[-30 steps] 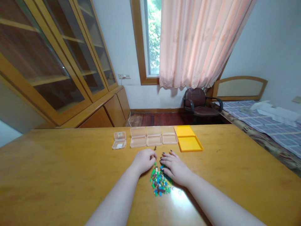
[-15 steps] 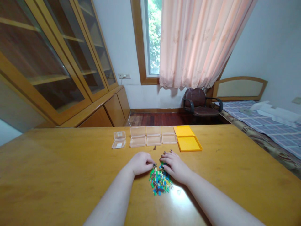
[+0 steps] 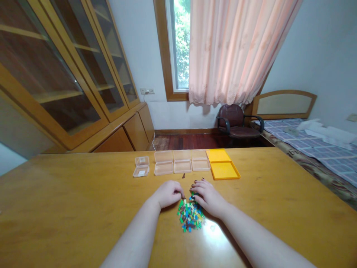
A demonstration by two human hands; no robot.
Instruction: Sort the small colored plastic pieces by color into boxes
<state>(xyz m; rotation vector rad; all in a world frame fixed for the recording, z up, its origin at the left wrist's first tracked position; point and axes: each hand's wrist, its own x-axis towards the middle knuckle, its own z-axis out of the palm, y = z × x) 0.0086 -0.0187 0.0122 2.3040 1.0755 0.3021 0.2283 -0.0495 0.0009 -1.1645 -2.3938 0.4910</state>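
Note:
A pile of small green, blue, yellow, brown and cream bricks (image 3: 190,216) lies on the wooden table. At its upper left edge is my left hand (image 3: 169,194), its fingers curled together at the bricks; anything pinched there is too small to name. My right hand (image 3: 208,197) rests over the pile's upper right side, palm down with fingers apart, and some bricks show beside its thumb. A small brown piece (image 3: 183,175) lies alone beyond the pile, between the hands and the boxes.
Open clear boxes (image 3: 164,168) stand in a row beyond the hands. To their right is an open yellow box (image 3: 224,170), and to their left a smaller clear box (image 3: 141,171). Past the table (image 3: 69,201) are a chair (image 3: 232,119) and a bed.
My left fingertips have shifted slightly and curled further in by the pile. The right hand stays nearly where it was.

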